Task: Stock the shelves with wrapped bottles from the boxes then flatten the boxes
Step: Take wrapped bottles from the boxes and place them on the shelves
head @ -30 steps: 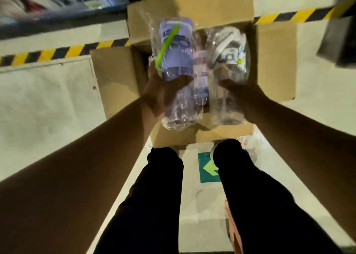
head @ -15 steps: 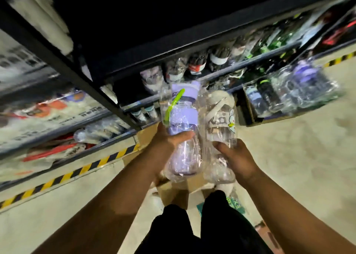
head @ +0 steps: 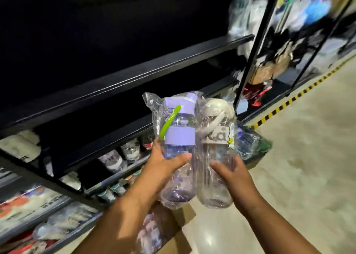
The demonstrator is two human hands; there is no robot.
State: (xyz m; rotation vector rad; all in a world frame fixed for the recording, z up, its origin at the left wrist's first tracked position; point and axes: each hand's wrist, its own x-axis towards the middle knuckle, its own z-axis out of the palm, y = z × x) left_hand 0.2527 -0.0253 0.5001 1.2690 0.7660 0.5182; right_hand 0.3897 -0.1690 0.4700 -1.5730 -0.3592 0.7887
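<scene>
In the head view, your left hand (head: 163, 169) is clamped round the clear body of the purple-capped wrapped bottle (head: 179, 138), thumb across its front. Your right hand (head: 233, 178) grips the white-capped wrapped bottle (head: 215, 140) low on its side. The hands are apart, but the two bottles stand upright and touch side by side, raised in front of the black shelving.

The front lip of the upper shelf (head: 134, 76) runs diagonally well above the caps. The lip of the next shelf (head: 115, 136) passes just behind the bottles at band height. The bay between the two lips is dark, and you cannot tell what lies in it.

A black upright post (head: 256, 42) stands just right of the white cap. Shelved wrapped bottles (head: 113, 160) sit in a row near your left wrist.

The cardboard box (head: 183, 215) lies under your left forearm, one flap beneath the bottle bases. To your right spreads pale floor (head: 298, 157), edged by yellow-black tape (head: 285, 103) along the shelving's foot.
</scene>
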